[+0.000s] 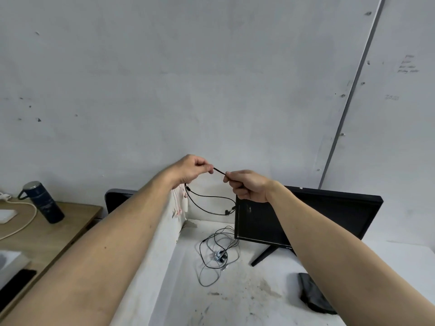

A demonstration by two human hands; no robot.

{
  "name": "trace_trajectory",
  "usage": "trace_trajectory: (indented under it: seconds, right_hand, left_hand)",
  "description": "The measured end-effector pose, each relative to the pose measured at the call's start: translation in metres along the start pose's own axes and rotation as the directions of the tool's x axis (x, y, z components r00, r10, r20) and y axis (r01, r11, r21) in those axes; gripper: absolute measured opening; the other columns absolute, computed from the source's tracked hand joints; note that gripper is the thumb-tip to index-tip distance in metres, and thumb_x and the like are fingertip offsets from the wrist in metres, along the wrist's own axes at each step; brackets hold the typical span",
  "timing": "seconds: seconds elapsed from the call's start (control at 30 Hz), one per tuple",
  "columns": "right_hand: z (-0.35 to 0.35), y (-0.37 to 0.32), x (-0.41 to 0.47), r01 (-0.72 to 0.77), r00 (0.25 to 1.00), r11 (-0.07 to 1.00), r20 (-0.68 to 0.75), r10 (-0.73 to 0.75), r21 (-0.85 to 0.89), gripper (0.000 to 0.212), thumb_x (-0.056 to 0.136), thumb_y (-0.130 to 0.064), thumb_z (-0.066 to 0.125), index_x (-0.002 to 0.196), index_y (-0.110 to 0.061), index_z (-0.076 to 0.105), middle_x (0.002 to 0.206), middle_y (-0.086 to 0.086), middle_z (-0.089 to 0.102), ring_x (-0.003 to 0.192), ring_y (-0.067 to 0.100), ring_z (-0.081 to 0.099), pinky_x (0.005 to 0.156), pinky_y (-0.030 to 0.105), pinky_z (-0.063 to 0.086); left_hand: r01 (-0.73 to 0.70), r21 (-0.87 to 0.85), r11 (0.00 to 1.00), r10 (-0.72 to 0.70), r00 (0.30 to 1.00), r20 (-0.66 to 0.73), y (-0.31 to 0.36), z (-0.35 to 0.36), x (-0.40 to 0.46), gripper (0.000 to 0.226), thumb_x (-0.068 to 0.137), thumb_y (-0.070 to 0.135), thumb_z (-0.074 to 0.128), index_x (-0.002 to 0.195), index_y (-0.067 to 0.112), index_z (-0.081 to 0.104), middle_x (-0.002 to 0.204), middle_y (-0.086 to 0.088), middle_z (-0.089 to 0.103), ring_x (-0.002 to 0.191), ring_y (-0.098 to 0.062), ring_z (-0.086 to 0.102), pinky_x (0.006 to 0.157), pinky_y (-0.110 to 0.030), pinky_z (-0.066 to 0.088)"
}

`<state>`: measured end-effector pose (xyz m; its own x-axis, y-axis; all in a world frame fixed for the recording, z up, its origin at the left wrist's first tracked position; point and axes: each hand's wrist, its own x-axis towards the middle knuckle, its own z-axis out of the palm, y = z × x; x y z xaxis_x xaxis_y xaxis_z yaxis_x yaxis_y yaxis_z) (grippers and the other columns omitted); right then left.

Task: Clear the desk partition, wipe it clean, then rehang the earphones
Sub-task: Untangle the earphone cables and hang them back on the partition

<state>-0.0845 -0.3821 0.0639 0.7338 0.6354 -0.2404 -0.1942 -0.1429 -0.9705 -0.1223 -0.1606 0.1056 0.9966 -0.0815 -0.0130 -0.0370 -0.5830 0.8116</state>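
— Two hands up over the partition (164, 231), yes? What has each grip got?

— Both pinch the same black earphone cable (211, 205). The left hand (191, 171) has thumb and fingertips closed on one end of a short taut stretch, and the right hand (247, 185) has curled fingers closed on the other end. Below them the cable sags in a loop, just in front of the monitor (306, 220).

— Where is the second set?

— A grey-and-black tangle of earphones (217, 252) lies on the white tabletop (235, 302), between the partition and the monitor's stand.

— Anything for wiping?

— A dark cloth (313, 294) lies crumpled on the tabletop, under the right forearm. The surface near it is smudged with grime.

— And beyond the partition?

— A dark flask (41, 202) stands on a wooden desk (58, 231), beside a pale cord (23, 222).
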Motion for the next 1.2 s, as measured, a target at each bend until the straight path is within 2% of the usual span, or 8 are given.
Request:
trace_trajectory:
  seconds: [0.1,0.2,0.27,0.5,0.67,0.87,1.07,1.2]
  right_hand:
    - [0.012,-0.013,-0.002,0.004,1.000,0.992,0.009,-0.003,-0.128,0.026,0.105,-0.033,0.047,0.097,-0.010,0.056,0.062,-0.004,0.024,0.046,0.009,0.018,0.043,0.022,0.015]
    - [0.025,-0.028,-0.002,-0.023,0.999,0.972,0.042,0.034,-0.233,0.030,0.104,-0.038,0.048,0.096,-0.010,0.057,0.061,-0.004,0.027,0.044,0.010,0.021,0.041,0.021,0.020]
    - [0.035,-0.036,-0.001,-0.048,0.991,0.982,0.113,0.069,-0.181,0.030,0.105,-0.039,0.046,0.091,-0.013,0.056,0.061,-0.004,0.027,0.047,0.011,0.024,0.044,0.021,0.024]
    - [0.063,-0.049,0.009,0.003,0.989,0.993,0.144,0.015,-0.120,0.031,0.106,-0.039,0.041,0.088,-0.017,0.051,0.063,-0.005,0.022,0.047,0.009,0.017,0.044,0.022,0.013]
    - [0.090,-0.047,0.024,0.086,0.991,0.994,0.112,-0.078,-0.068,0.026,0.108,-0.033,0.037,0.094,-0.016,0.051,0.064,-0.005,0.023,0.052,0.011,0.016,0.046,0.022,0.014]
    - [0.125,-0.022,0.049,0.125,0.992,0.976,0.045,-0.119,-0.177,0.023,0.107,-0.024,0.038,0.098,-0.012,0.056,0.065,-0.003,0.031,0.050,0.011,0.026,0.049,0.024,0.022]
    - [0.151,0.018,0.070,0.081,0.996,0.956,0.066,-0.065,-0.280,0.024,0.104,-0.016,0.043,0.095,-0.009,0.063,0.073,0.002,0.045,0.056,0.016,0.044,0.054,0.028,0.037]
    - [0.161,0.048,0.081,0.013,0.997,0.948,0.076,0.012,-0.319,0.021,0.101,-0.013,0.049,0.097,-0.006,0.068,0.075,0.005,0.048,0.064,0.020,0.057,0.076,0.039,0.052]
  left_hand:
    - [-0.058,0.138,0.989,0.064,0.997,-0.038,0.007,-0.029,-0.006,0.012,0.089,0.031,0.069,0.083,0.023,0.076,0.071,0.011,0.069,0.061,0.006,0.056,0.063,-0.014,0.041]
    - [-0.066,0.215,0.974,0.083,0.994,-0.069,0.012,-0.054,-0.014,0.019,0.080,0.045,0.073,0.083,0.027,0.078,0.092,-0.005,0.076,0.085,-0.012,0.064,0.084,-0.029,0.046]
    - [-0.095,0.218,0.971,0.125,0.984,-0.126,0.017,-0.067,-0.021,0.013,0.084,0.037,0.074,0.086,0.025,0.078,0.092,0.003,0.076,0.092,-0.013,0.067,0.088,-0.029,0.048]
    - [-0.154,0.249,0.956,0.221,0.937,-0.271,0.024,-0.106,-0.040,0.011,0.086,0.033,0.073,0.088,0.022,0.077,0.088,0.005,0.075,0.091,-0.013,0.068,0.087,-0.029,0.050]
    - [-0.122,0.285,0.951,0.212,0.926,-0.313,0.012,-0.126,-0.057,0.014,0.088,0.033,0.071,0.090,0.020,0.076,0.083,0.009,0.072,0.078,-0.002,0.063,0.071,-0.015,0.044]
    - [-0.002,0.312,0.950,0.110,0.938,-0.329,-0.048,-0.134,-0.069,0.012,0.093,0.028,0.065,0.091,0.020,0.074,0.084,0.011,0.069,0.079,-0.001,0.060,0.068,-0.010,0.039]
    - [0.146,0.334,0.931,-0.058,0.964,-0.261,-0.124,-0.125,-0.075,0.015,0.096,0.025,0.059,0.085,0.025,0.069,0.080,0.007,0.065,0.077,-0.015,0.058,0.068,-0.022,0.041]
    - [0.218,0.373,0.902,-0.183,0.975,-0.127,-0.164,-0.116,-0.083,0.015,0.098,0.028,0.056,0.091,0.025,0.069,0.090,0.008,0.069,0.091,-0.014,0.061,0.075,-0.022,0.041]
